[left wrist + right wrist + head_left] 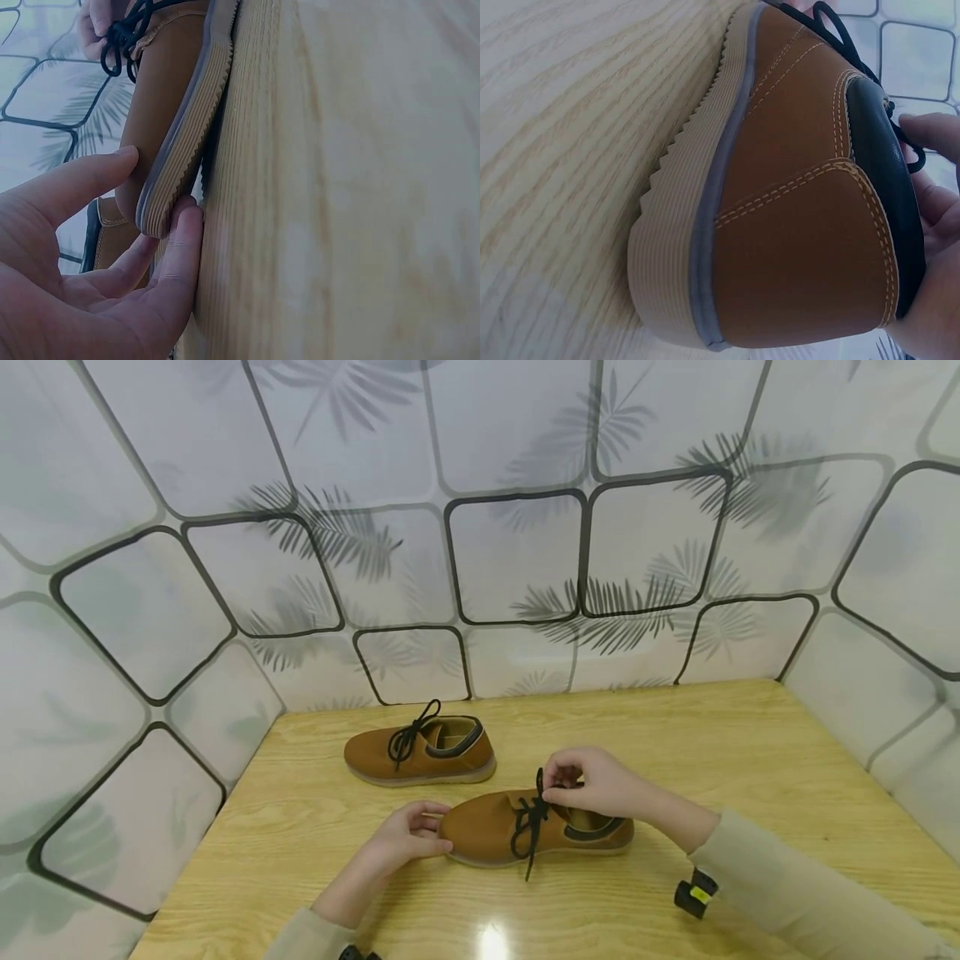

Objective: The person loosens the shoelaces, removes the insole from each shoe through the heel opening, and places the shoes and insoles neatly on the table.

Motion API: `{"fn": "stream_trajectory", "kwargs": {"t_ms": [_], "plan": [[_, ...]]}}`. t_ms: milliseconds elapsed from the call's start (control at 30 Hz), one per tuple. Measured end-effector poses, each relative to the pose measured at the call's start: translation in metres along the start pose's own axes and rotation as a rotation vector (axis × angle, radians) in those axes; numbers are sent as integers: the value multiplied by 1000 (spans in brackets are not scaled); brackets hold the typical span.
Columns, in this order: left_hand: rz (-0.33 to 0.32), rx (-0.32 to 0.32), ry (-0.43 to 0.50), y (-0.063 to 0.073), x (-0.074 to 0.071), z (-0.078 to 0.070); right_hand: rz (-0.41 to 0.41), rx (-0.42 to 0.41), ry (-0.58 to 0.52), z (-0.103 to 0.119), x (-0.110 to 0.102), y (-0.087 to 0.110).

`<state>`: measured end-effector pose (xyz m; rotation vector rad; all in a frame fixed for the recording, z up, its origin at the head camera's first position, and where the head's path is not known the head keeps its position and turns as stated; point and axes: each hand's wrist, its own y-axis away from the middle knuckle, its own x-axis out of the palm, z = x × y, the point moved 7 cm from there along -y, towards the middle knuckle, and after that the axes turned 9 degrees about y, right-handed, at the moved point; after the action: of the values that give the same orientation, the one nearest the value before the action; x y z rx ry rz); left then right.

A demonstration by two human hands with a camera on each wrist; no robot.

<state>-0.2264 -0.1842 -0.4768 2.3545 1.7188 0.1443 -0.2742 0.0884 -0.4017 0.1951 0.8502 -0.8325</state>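
Leaf-patterned walls (517,560) stand behind a wooden table (750,760); from the head view I see the near shoe (480,831) upright on it, the far shoe (375,753) beyond. I'd judge the near shoe light, firm-soled, softer on top, best held at toe or heel, its black laces (534,817) limp. From the left wrist, the left hand (82,300) is half curled at the near shoe's toe, thumb on top, fingertips beneath. From the right wrist, the right hand (940,217), nearly closed beside the near shoe's collar, seems to pinch the black laces, though partly hidden.
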Motion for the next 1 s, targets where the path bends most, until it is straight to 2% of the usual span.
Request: {"fn": "stream_trajectory", "kwargs": {"t_ms": [167,300,567,633,800,1000], "plan": [[-11,-9,3,0,1,1,-16,44,-7,-4,-1,-1],[-11,1,0,1,1,1,-31,88,-64,-10,-1,-1],[-12,14,-5,1,1,1,-74,269,-302,-22,-6,0],[-14,14,-6,1,1,1,-75,289,-326,-23,-6,1],[-18,12,-13,1,1,2,-39,243,-310,-20,-4,0],[-19,14,-20,1,0,3,44,109,-161,-9,1,-2]]}}
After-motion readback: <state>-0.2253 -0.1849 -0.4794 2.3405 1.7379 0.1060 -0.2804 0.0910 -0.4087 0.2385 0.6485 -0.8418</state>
